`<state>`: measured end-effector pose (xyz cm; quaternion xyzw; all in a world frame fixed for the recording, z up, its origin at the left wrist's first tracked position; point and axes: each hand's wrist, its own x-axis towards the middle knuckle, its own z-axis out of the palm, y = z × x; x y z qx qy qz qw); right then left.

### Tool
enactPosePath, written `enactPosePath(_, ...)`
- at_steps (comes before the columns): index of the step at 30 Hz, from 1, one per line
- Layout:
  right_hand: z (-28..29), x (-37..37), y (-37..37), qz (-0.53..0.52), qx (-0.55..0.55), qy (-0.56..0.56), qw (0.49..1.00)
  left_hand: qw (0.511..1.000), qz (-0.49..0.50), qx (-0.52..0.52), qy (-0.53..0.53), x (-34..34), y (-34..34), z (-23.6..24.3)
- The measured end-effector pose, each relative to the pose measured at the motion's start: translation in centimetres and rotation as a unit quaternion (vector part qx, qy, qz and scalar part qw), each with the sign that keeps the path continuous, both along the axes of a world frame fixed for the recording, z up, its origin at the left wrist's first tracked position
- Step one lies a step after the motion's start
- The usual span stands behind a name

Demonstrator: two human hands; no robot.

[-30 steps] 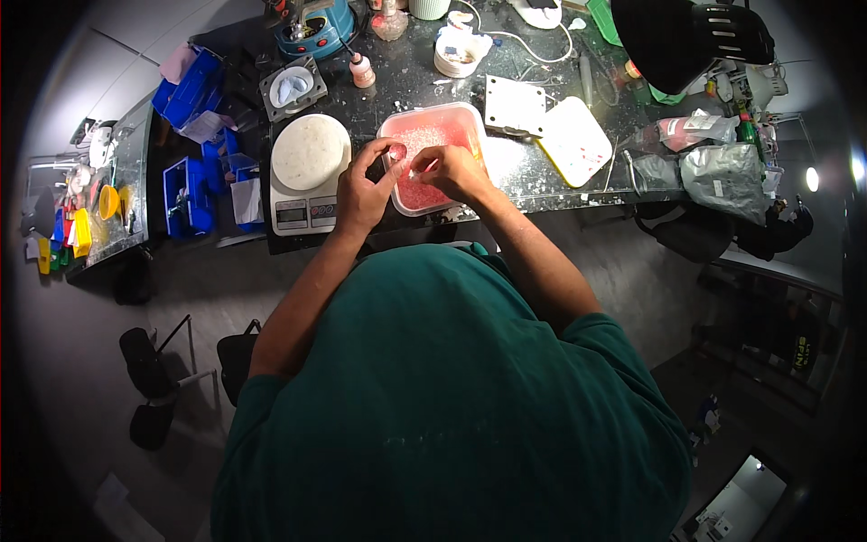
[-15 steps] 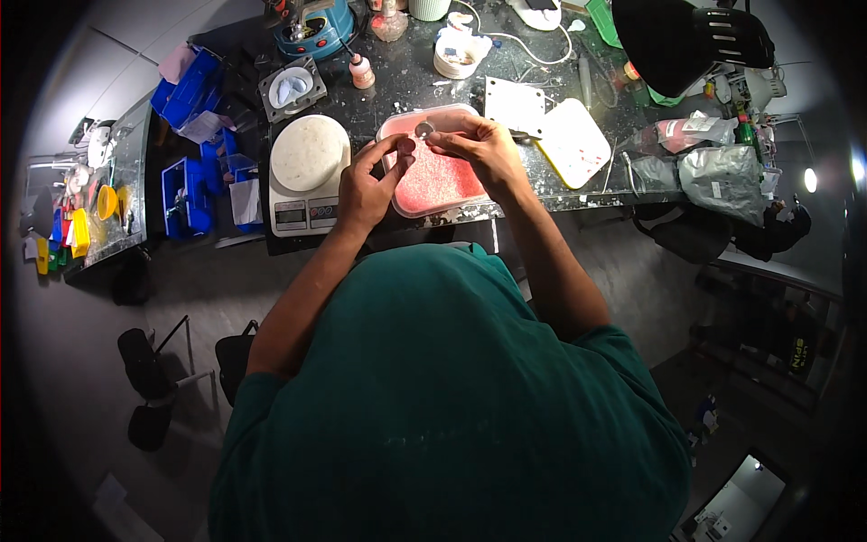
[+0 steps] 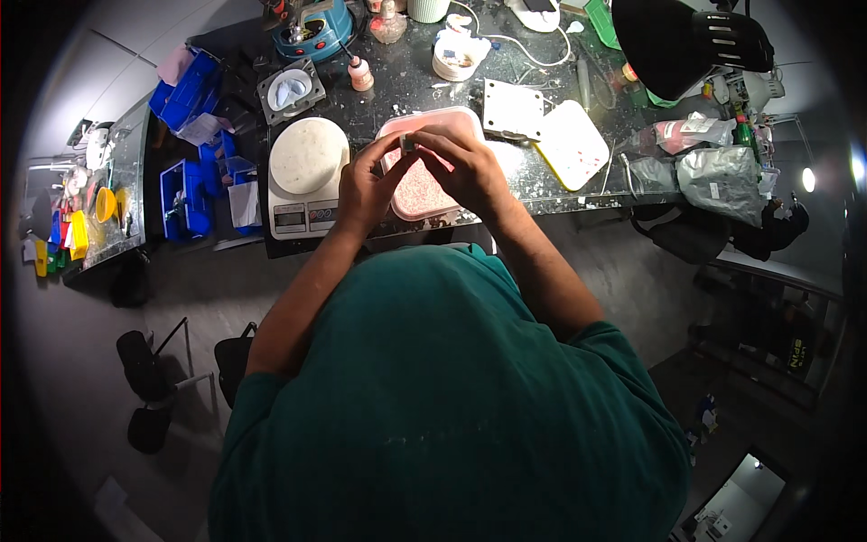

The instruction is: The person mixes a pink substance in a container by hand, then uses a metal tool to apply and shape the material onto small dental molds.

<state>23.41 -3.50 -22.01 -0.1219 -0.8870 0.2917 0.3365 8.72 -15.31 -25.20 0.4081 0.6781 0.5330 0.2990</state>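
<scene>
My left hand [image 3: 365, 191] and my right hand [image 3: 468, 170] meet over a shallow plastic tub [image 3: 462, 115] of pink granular material [image 3: 423, 191]. Between the fingertips of both is a small metal piece [image 3: 407, 143], greyish and short; fingers cover much of it, so its exact kind does not show. Both hands are closed in a pinch, thumbs toward each other. Just left of my left hand stands a digital scale with a round pale plate [image 3: 310, 155].
Right of the tub are a square metal plate [image 3: 513, 108] and a white tray with a yellow edge [image 3: 573, 149]. Behind stand a small pink bottle [image 3: 361, 75], a white cup [image 3: 454, 65] and a blue machine [image 3: 315, 36]. A black lamp head [image 3: 668, 45] overhangs the right side.
My right hand has moved left to meet my left hand. The small round pieces held apart, one dark and one silvery, are now together at the fingertips.
</scene>
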Motion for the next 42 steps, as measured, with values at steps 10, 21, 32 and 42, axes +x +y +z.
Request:
enactPosePath(10, -0.3, -0.7, 0.2, -0.049, -0.284, 0.108, 0.952, 0.998, -0.025, 0.058, -0.009, -0.4, 0.3, -0.9)
enactPosePath(21, -7.0, -0.2, 0.1, -0.094, -0.234, -0.295, 0.922, 0.996, 0.009, 0.065, 0.053, -0.6, -0.2, -0.3)
enactPosePath(32, -6.5, -0.5, 0.4, -0.038, -0.284, -0.342, 0.895, 0.997, 0.016, 0.055, 0.043, -0.7, -0.6, -0.6)
enactPosePath(42, -7.3, 0.3, 2.2, -0.001, -0.451, -0.279, 0.848, 0.997, 0.013, 0.057, 0.054, -0.6, -0.5, -0.7)
